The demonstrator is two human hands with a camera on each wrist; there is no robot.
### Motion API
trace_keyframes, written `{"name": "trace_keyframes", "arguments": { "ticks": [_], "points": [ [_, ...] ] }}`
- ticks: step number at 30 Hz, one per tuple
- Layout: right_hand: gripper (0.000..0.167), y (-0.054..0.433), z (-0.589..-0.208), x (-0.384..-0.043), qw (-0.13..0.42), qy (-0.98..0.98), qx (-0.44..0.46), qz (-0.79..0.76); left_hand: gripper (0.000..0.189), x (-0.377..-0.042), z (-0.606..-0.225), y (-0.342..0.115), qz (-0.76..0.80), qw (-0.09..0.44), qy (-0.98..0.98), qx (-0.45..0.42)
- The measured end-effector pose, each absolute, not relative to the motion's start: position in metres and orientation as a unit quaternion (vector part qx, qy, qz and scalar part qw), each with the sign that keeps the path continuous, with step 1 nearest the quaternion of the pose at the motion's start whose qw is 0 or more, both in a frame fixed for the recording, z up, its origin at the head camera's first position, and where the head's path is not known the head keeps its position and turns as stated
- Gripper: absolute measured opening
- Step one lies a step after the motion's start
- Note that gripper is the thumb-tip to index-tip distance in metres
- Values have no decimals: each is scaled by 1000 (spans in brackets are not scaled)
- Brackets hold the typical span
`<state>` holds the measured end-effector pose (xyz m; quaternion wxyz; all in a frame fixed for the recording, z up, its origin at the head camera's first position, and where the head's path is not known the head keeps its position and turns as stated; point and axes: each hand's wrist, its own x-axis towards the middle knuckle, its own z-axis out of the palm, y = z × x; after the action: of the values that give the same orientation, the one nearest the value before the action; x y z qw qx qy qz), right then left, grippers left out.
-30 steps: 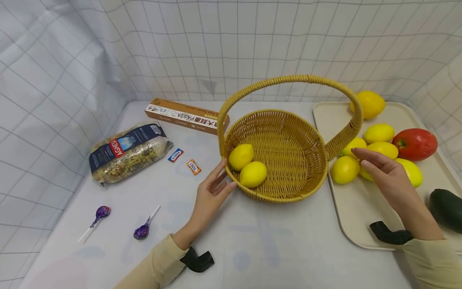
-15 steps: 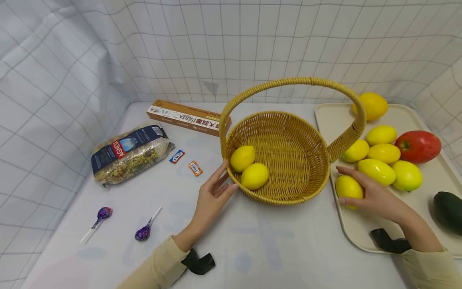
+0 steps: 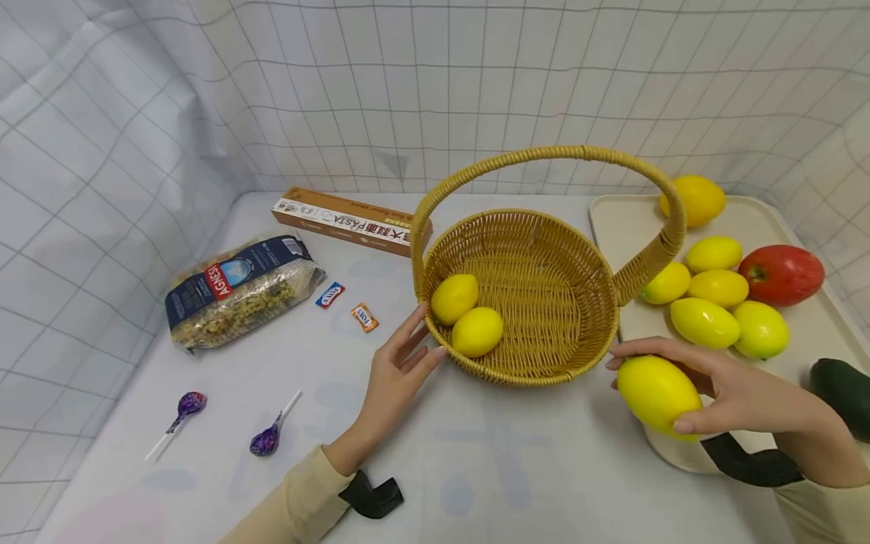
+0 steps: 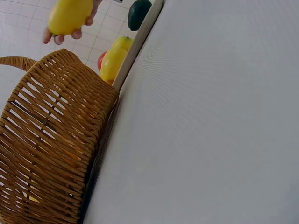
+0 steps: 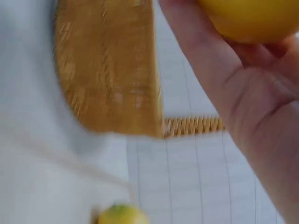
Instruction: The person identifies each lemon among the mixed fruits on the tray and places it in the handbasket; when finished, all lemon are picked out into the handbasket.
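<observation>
In the head view my right hand [image 3: 741, 393] grips a yellow lemon [image 3: 658, 394] between thumb and fingers, raised over the near-left corner of the beige tray [image 3: 680, 449]. The lemon [image 4: 70, 16] also shows high up in the left wrist view, above the tray's level. A round wicker basket [image 3: 544, 302] with a tall arched handle stands at the centre. Inside, a lemon [image 3: 455, 299] and a second lemon [image 3: 478, 332] lie against its left wall. My left hand [image 3: 390, 385] touches the basket's near-left rim with extended fingers and thumb.
On the tray sit several more lemons [image 3: 704, 323], a larger yellow-orange fruit [image 3: 693, 201], a red fruit [image 3: 782, 275] and a dark green fruit [image 3: 843, 397]. Leftward lie a pasta box [image 3: 350, 221], a pasta bag [image 3: 241, 291], wrapped candies [image 3: 330, 295] and lollipops [image 3: 266, 440].
My right hand came down to the lemon at the tray's left edge, took hold of it and lifted it toward me. My left hand and the basket stay in place.
</observation>
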<state>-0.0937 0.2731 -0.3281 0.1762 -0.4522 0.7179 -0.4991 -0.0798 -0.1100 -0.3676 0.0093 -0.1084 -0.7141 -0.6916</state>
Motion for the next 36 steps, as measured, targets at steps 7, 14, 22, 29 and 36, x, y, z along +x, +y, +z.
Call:
{"name": "trace_keyframes", "arguments": {
  "ticks": [7, 14, 22, 29, 36],
  "points": [
    [69, 218, -313, -121, 210, 725, -401, -519, 58, -80, -368, -110, -694, 11, -711, -114],
    [56, 176, -329, -142, 262, 749, -366, -486, 58, -80, -368, -110, -692, 11, -711, -120],
    [52, 156, -338, -156, 323, 737, -388, -450, 58, -79, -367, -111, -690, 13, -715, -113],
    [57, 127, -345, -156, 305, 766, -375, -424, 59, -78, -367, -112, -692, 16, -714, -109],
    [51, 128, -344, -155, 249, 783, -351, -448, 58, -77, -367, -110, -692, 13, -713, -110]
  ]
}}
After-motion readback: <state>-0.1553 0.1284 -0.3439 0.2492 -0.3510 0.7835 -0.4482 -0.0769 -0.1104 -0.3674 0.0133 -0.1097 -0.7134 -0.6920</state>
